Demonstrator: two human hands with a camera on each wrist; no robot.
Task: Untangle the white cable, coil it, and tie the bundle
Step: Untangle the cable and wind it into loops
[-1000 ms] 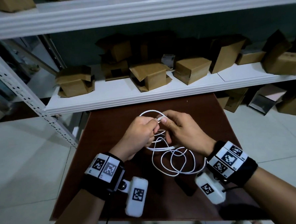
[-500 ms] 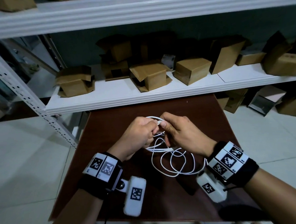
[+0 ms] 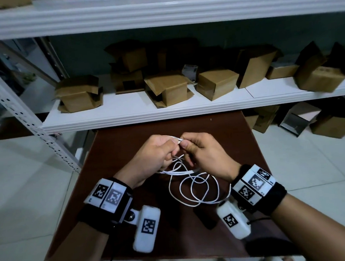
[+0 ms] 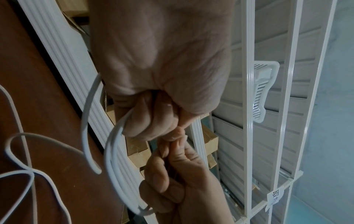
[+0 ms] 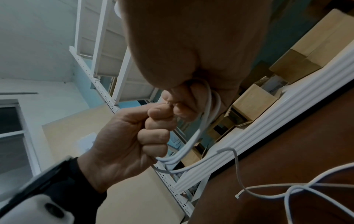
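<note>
Two bare hands meet knuckle to knuckle above a dark brown counter [image 3: 239, 142]. The left hand [image 3: 149, 158] is curled into a fist, its fingers [image 4: 145, 121] wrapped around a bunch of several gathered loops of the white cable [image 3: 193, 189]. The right hand [image 3: 205, 156] is also curled, thumb and forefinger pinching the same bunch at its top, where a short stretch of cable shows between the two thumbs. From the wrist views, the gathered strands run together in a neat arc from one fist to the other. Below the hands, the rest of the cable hangs down and lies on the counter in loose, overlapping loops between the two wrists, and one free cable end [image 5: 237, 196] rests there. Each wrist wears a black band with white marker blocks. Just beyond the counter stands a white shelf [image 3: 126, 115] carrying brown cardboard boxes [image 3: 171, 88], some with flaps open. Pale floor tiles [image 3: 19, 180] lie on both sides.
</note>
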